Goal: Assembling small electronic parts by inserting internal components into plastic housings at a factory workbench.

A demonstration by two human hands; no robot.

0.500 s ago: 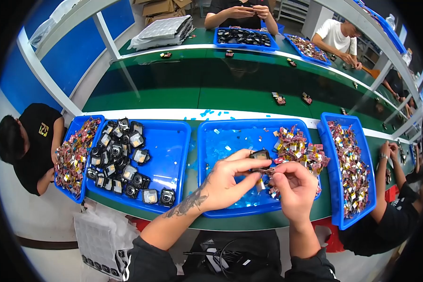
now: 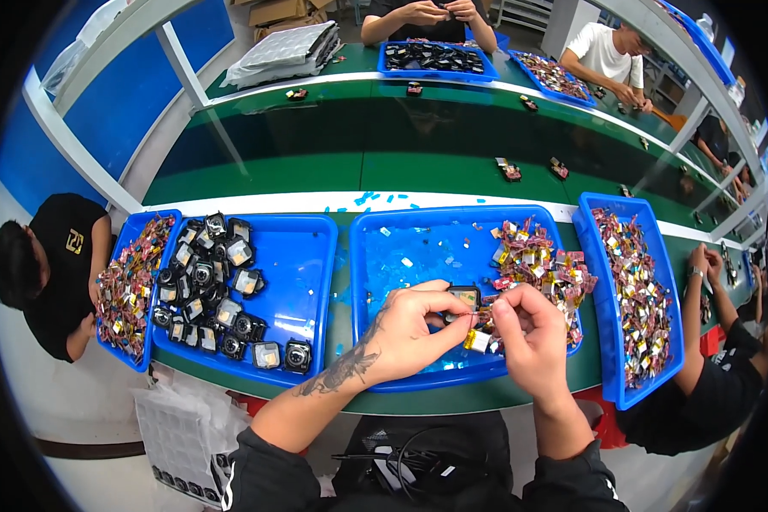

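The left hand [image 2: 414,328] grips a small black casing [image 2: 465,296], thumb and fingers closed on it, over the right part of the middle blue tray [image 2: 374,286]. Just to its right, the right hand [image 2: 533,337] has thumb and forefinger pinched on a small part [image 2: 484,314] held close against the left fingertips, too small to make out in detail. A white-and-yellow piece [image 2: 478,342] shows just below, between the two hands. In the same tray, a heap of reddish circuit boards [image 2: 533,260] lies at the right, with pale blue film scraps [image 2: 418,247] at the left. On the green tabletop [image 2: 340,294], a left blue tray [image 2: 294,256] holds black casings piled along its left side, and narrow trays of similar boards stand at the far left end and at the right. Beyond a white strip [image 2: 282,204] dotted with blue scraps, two loose boards [image 2: 509,170] lie on a green conveyor [image 2: 316,171], and at the far side a co-worker [image 2: 427,30] sits behind a tray of black parts [image 2: 435,60]
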